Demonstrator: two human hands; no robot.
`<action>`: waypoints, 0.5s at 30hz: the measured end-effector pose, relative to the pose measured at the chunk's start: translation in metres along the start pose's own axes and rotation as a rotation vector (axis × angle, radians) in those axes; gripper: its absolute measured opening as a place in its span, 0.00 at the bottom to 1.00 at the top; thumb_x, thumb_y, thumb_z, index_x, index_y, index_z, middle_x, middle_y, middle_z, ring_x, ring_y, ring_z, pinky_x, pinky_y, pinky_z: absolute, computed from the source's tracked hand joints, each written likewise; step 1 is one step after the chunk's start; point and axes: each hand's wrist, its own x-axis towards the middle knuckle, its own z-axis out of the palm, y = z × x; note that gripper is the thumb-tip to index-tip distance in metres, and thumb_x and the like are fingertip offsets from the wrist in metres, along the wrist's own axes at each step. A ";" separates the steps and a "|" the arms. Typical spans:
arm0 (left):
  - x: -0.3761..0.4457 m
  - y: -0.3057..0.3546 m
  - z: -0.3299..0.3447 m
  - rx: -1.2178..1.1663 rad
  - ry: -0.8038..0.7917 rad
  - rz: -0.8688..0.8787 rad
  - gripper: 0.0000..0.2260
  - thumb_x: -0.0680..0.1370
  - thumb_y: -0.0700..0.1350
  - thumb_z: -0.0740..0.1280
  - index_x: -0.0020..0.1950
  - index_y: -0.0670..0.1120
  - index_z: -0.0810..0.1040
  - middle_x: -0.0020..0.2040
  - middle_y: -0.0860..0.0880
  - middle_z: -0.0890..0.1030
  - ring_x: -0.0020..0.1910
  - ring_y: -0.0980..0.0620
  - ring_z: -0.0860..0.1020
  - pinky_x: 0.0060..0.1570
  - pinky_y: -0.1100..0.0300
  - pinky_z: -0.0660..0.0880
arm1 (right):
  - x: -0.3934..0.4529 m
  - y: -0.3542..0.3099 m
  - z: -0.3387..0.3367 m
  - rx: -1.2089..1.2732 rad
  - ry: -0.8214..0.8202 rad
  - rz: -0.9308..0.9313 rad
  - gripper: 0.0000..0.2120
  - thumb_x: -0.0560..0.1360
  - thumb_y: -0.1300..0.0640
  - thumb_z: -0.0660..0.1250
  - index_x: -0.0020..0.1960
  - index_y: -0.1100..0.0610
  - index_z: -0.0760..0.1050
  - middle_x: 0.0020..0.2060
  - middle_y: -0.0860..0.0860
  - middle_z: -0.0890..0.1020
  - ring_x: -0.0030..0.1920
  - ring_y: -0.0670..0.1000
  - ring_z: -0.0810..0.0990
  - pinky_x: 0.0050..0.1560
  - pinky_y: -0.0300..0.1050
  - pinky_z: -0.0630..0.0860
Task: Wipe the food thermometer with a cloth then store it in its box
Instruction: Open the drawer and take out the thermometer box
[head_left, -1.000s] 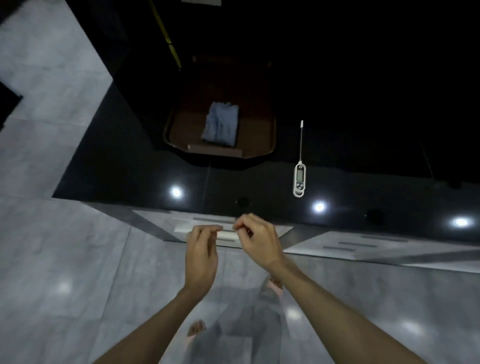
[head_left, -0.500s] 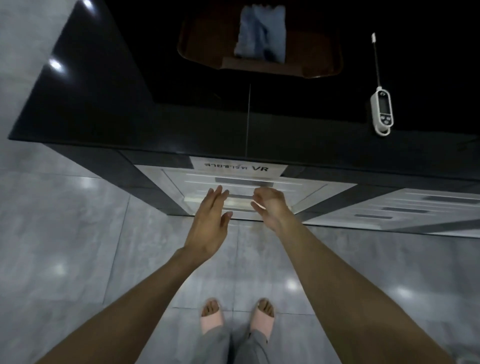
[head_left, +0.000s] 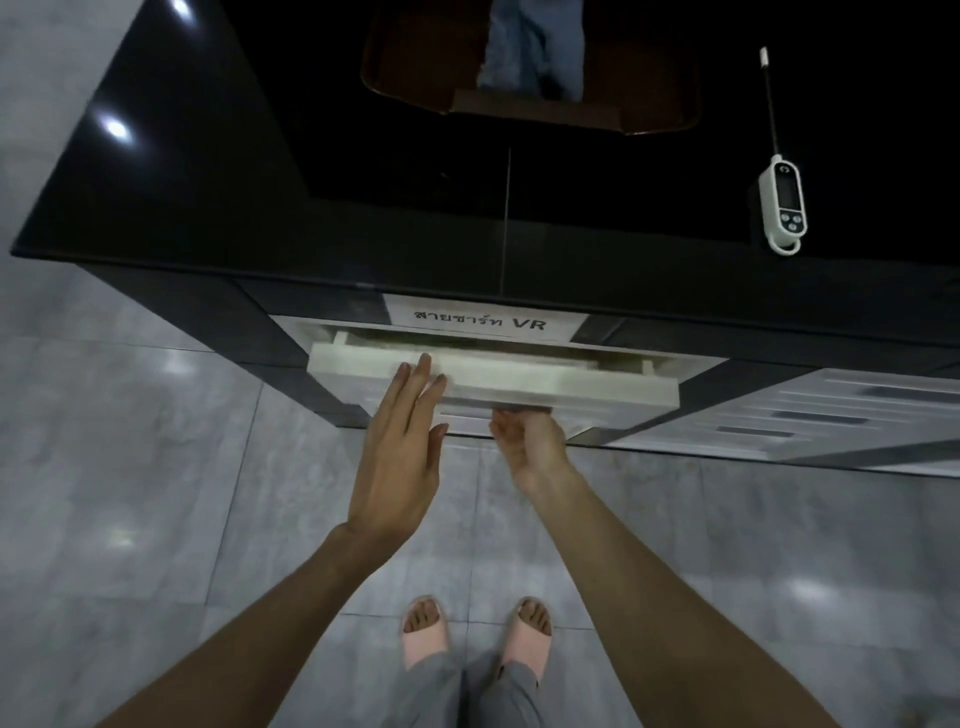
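A white food thermometer (head_left: 781, 200) with a long thin probe lies on the black counter (head_left: 208, 171) at the right. A folded blue cloth (head_left: 535, 47) rests in a brown tray (head_left: 410, 57) at the top edge. Under the counter, a white drawer (head_left: 597, 387) below a paper label stands pulled out a little. My right hand (head_left: 524, 441) is palm up, its fingers hooked under the drawer front. My left hand (head_left: 402, 452) is flat and open, fingertips touching the drawer front. No thermometer box shows.
More white drawers (head_left: 841, 415) run along the cabinet to the right. Grey tiled floor (head_left: 130, 493) lies all around. My feet in pink slippers (head_left: 426, 631) stand just before the cabinet.
My view dropped and moved closer to the cabinet. Both hands reached the drawer front, and the drawer has slid out a little.
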 end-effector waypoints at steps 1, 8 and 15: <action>-0.003 0.000 -0.002 0.011 -0.001 0.012 0.22 0.80 0.40 0.61 0.74 0.45 0.63 0.77 0.48 0.59 0.77 0.52 0.52 0.73 0.54 0.55 | -0.010 0.010 -0.006 -0.123 0.031 -0.032 0.09 0.76 0.70 0.60 0.45 0.59 0.75 0.37 0.55 0.79 0.37 0.50 0.77 0.52 0.46 0.79; 0.013 -0.007 -0.014 0.161 -0.144 0.056 0.21 0.81 0.51 0.54 0.71 0.44 0.68 0.72 0.46 0.69 0.74 0.46 0.62 0.75 0.46 0.52 | -0.058 0.004 -0.044 -1.379 -0.014 -1.440 0.14 0.76 0.54 0.62 0.59 0.56 0.77 0.54 0.51 0.80 0.58 0.51 0.75 0.62 0.49 0.70; 0.006 -0.005 -0.014 0.156 -0.115 -0.015 0.19 0.80 0.53 0.52 0.56 0.46 0.79 0.51 0.48 0.81 0.50 0.45 0.75 0.55 0.50 0.71 | -0.041 -0.025 -0.054 -1.551 -0.015 -1.376 0.19 0.78 0.51 0.55 0.40 0.58 0.81 0.33 0.52 0.83 0.33 0.55 0.78 0.38 0.47 0.75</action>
